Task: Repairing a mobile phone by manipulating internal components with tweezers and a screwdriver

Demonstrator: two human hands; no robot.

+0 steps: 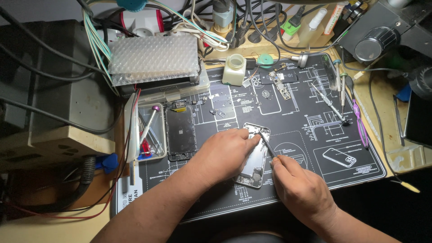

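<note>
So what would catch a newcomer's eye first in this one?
Mid-frame, two hands work on an opened phone housing lying on a black repair mat: the left hand steadies it while the right hand holds a thin tool to its upper end. Left of them lies a detached dark screen, and a cable tangle crowds the back edge.

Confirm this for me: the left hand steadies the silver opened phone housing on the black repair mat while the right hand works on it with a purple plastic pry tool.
One detail is wrong. The head view shows the right hand holding a thin dark metal tool, not the purple plastic pry tool, which lies untouched at the mat's right side. The left hand does steady the silver opened phone housing on the black repair mat.
</note>
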